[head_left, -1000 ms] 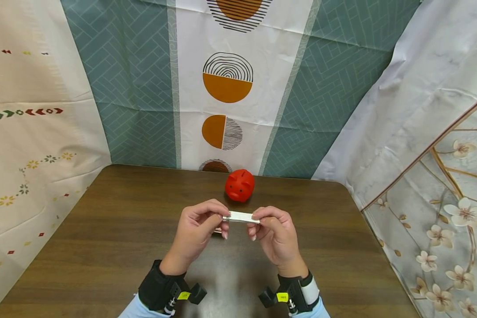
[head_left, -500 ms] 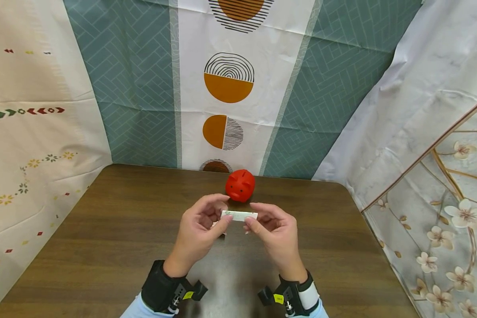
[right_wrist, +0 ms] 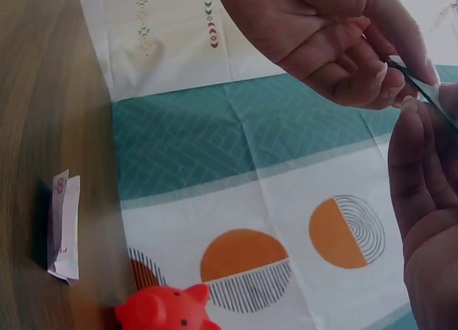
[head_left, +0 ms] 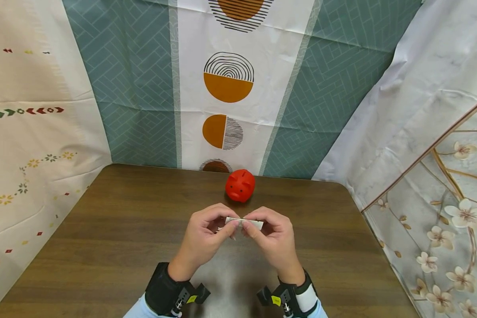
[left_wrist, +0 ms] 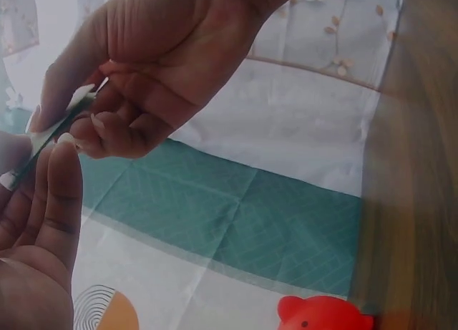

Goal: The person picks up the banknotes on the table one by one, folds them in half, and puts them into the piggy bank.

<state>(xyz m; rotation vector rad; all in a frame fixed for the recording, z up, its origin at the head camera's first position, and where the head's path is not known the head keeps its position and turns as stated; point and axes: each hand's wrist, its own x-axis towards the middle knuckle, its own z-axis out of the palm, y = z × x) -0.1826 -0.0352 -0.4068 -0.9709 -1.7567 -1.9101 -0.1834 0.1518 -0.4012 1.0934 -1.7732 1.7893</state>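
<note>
A narrow, pale greenish strip of folded paper point(head_left: 256, 223), which looks like a folded banknote, is held up between both hands over the table. My left hand point(head_left: 205, 238) pinches it left of the middle, thumb on the near face. From the other side my right hand point(head_left: 276, 240) pinches it too, the two thumb tips almost meeting. The strip's ends show past the thumbs. In the right wrist view a pinkish folded banknote point(right_wrist: 64, 230) stands on the table; in the head view my left hand mostly covers it.
A red piggy bank point(head_left: 240, 186) stands behind the hands, near the far edge of the brown wooden table point(head_left: 115, 229). Patterned cloth point(head_left: 143, 88) hangs behind the table and along both sides.
Both hands have come closer together, and the thumbs have slid from the strip's ends to its middle. The piggy bank stays in place.
</note>
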